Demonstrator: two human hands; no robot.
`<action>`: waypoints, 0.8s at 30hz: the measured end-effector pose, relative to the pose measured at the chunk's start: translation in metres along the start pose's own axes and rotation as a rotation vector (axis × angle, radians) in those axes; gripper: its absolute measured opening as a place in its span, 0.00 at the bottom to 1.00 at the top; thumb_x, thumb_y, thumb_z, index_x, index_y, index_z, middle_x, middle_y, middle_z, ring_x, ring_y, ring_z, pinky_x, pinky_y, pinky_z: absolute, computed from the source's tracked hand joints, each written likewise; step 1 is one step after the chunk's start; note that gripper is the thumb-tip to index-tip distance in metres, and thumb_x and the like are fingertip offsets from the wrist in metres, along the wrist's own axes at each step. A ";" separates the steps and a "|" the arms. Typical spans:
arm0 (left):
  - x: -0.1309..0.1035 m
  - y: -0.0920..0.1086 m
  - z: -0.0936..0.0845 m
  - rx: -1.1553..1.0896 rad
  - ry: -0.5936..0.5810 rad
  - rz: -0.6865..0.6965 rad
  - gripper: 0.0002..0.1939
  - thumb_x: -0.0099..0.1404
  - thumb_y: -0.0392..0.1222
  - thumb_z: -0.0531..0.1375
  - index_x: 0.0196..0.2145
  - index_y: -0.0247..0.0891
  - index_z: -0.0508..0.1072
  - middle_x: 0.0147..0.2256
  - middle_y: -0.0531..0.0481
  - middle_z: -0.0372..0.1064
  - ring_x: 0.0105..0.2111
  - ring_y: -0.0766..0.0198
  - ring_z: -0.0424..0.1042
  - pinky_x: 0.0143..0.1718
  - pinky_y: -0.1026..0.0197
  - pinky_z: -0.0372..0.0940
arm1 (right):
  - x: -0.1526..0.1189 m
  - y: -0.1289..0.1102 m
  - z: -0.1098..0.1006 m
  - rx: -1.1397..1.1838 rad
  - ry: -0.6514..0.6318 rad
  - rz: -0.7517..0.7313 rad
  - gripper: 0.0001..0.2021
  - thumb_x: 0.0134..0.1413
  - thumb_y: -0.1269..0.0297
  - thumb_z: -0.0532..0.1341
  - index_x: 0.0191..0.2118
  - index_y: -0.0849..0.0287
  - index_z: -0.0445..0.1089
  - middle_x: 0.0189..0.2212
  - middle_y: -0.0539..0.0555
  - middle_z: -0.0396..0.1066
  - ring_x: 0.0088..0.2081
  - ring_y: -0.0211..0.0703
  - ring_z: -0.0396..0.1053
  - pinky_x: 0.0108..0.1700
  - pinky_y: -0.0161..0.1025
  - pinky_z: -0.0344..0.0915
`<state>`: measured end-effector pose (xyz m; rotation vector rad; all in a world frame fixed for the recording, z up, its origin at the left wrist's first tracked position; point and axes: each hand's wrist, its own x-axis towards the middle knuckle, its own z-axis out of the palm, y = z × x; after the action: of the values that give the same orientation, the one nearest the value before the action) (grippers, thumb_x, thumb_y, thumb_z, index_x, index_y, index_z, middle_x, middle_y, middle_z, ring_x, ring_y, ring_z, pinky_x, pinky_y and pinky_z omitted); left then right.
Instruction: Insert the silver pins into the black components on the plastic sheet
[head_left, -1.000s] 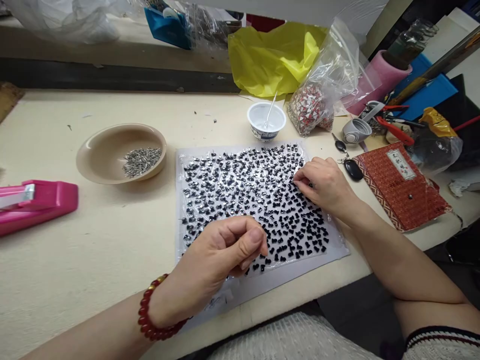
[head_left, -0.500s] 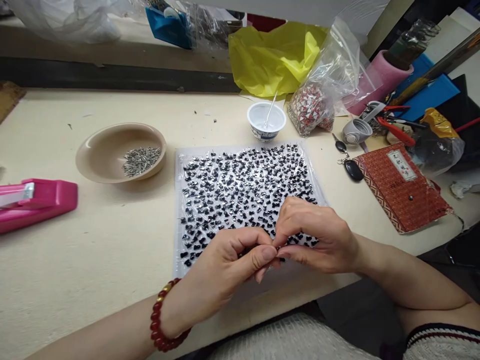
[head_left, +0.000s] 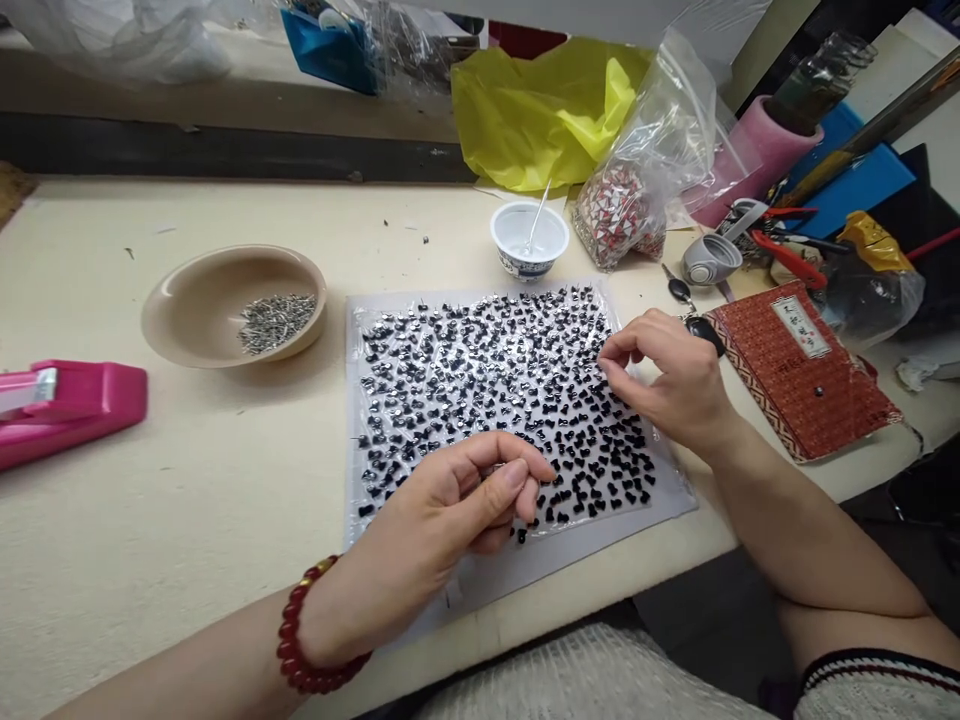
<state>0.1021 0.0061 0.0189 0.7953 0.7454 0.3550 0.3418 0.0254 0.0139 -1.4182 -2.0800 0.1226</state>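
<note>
While my right hand (head_left: 670, 385) bends, fingertips close, by black bits (head_left: 643, 497) on sheet (head_left: 679, 497), left hand (head_left: 442, 505) curls over them. Can't tell if either holds any. Looks like picking step; bits need light pinch.

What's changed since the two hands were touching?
The right hand moved away from the left hand, forward and right, to the right side of the sheet of black pieces. Whether either grip holds anything is too small to tell. The bowl stayed put.
</note>
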 end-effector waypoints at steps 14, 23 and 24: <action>-0.003 -0.001 0.001 -0.080 -0.030 0.014 0.14 0.67 0.48 0.58 0.28 0.37 0.63 0.18 0.59 0.58 0.18 0.74 0.47 0.18 0.69 0.43 | 0.004 0.017 0.010 -0.450 -0.189 -0.033 0.06 0.56 0.70 0.57 0.28 0.59 0.66 0.25 0.50 0.70 0.32 0.41 0.63 0.37 0.41 0.49; -0.003 -0.003 -0.003 0.031 -0.049 0.109 0.22 0.70 0.53 0.50 0.22 0.37 0.59 0.18 0.58 0.48 0.18 0.71 0.45 0.19 0.65 0.45 | 0.004 0.019 0.011 -0.452 -0.207 -0.006 0.06 0.55 0.70 0.56 0.28 0.59 0.66 0.25 0.51 0.70 0.32 0.42 0.63 0.37 0.41 0.47; -0.003 -0.003 -0.003 0.025 -0.047 0.103 0.22 0.70 0.53 0.49 0.22 0.38 0.59 0.18 0.58 0.48 0.18 0.71 0.44 0.19 0.65 0.45 | 0.004 0.019 0.011 -0.452 -0.204 -0.007 0.06 0.55 0.70 0.57 0.28 0.59 0.66 0.25 0.51 0.70 0.32 0.42 0.63 0.37 0.41 0.48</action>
<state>0.0981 0.0039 0.0171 0.8650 0.6677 0.4182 0.3502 0.0399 -0.0004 -1.7187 -2.3825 -0.2301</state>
